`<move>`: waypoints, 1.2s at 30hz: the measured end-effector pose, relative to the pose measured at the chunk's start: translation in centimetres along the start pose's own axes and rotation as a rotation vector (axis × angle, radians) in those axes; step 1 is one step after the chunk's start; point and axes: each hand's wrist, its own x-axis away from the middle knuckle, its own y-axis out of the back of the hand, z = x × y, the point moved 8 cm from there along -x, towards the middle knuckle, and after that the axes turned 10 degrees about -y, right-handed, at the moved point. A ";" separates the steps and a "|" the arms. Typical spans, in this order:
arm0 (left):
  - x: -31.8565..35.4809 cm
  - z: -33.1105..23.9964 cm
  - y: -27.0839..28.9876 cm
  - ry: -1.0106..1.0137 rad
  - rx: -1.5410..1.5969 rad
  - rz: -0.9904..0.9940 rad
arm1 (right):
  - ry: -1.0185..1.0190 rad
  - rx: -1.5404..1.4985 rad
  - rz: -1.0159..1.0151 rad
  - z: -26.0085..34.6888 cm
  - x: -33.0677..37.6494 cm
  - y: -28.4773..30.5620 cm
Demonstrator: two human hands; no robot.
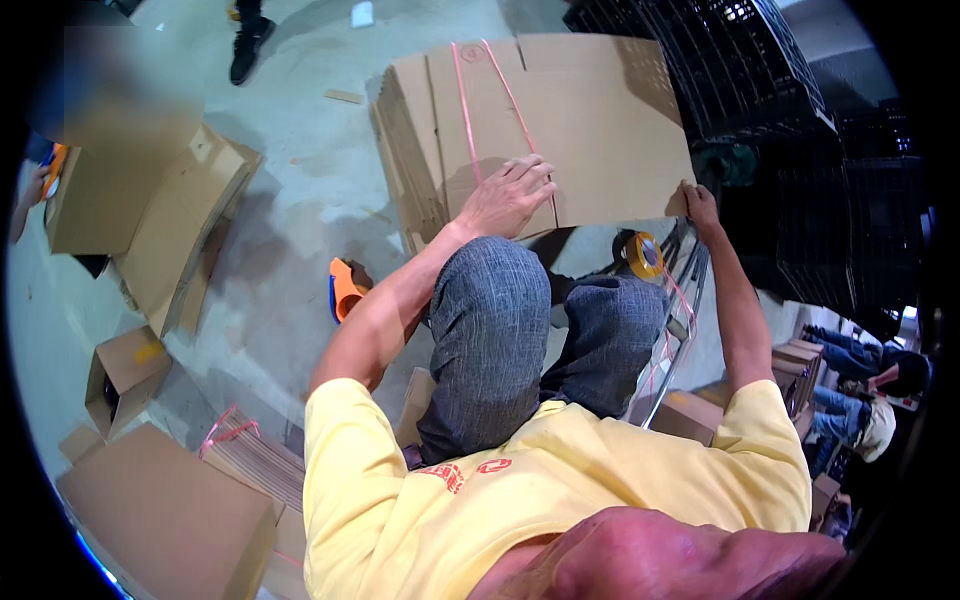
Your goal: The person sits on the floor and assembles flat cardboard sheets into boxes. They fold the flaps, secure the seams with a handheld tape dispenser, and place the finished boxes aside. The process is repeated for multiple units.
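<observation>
A bundle of flat cardboard boxes [600, 120] lies before my knees, tied with pink string [463, 100]. My left hand [508, 197] rests on its near part beside the string, palm down, fingers stretched over the board. At the near right corner, my right hand [701, 207] grips the cardboard edge between thumb and fingers. A roll of yellow tape [644, 255] sits just beyond my right knee. Left of my left forearm, an orange and blue tape dispenser [346, 291] is on the floor.
Black plastic crates [730, 60] are stacked at the right. Opened cardboard boxes [190, 210] and a tied flat bundle [250, 455] stand at the left. Another person's hand [35, 185] is at the far left, by an orange tool. More people [850, 415] are at the right.
</observation>
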 end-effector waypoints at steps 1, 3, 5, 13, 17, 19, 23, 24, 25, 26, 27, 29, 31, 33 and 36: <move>-1.1 0.0 -1.7 -0.023 0.029 0.043 | -0.041 0.019 -0.022 -0.9 -0.1 -0.6; -2.9 -0.1 -5.0 -0.088 0.095 0.129 | 0.011 0.174 -0.256 -2.4 -0.3 0.3; -2.9 1.1 -8.3 -0.063 0.050 0.337 | 0.200 0.480 -0.660 -4.2 1.4 2.0; -4.3 4.9 -9.6 -0.035 0.058 0.485 | 0.892 0.499 0.290 12.2 17.8 -22.1; -4.6 5.4 -10.7 -0.075 0.138 0.575 | 0.977 0.571 0.156 11.5 17.4 -23.4; -4.6 5.1 -11.2 -0.066 0.153 0.735 | 0.958 0.591 0.168 11.4 17.1 -23.6; -3.5 2.4 -11.2 -0.093 0.246 0.956 | 0.951 0.552 0.161 11.1 16.8 -23.8; -2.6 0.7 -11.4 -0.139 0.259 0.999 | 0.977 0.531 0.155 11.4 16.8 -23.7; -1.6 -1.0 -11.4 -0.181 0.275 1.045 | 0.971 0.533 0.150 11.2 16.9 -23.8; -0.5 -2.8 -11.3 -0.190 0.320 1.105 | 0.968 0.535 0.146 11.1 17.0 -23.7; 0.2 -4.4 -10.7 -0.205 0.317 1.191 | 0.973 0.535 0.136 11.2 16.9 -23.6; 3.5 -6.2 -11.2 -0.068 0.386 1.059 | 0.973 0.533 0.113 11.2 16.9 -23.5; 5.6 -5.2 -10.4 0.058 0.444 0.945 | 0.972 0.533 0.106 11.1 16.9 -23.5; 5.6 -4.0 -7.4 0.014 0.435 0.905 | 0.973 0.525 0.092 10.9 17.0 -23.5; 3.4 -0.9 -1.3 -0.037 0.304 0.420 | 0.961 0.539 0.105 11.2 17.5 -23.4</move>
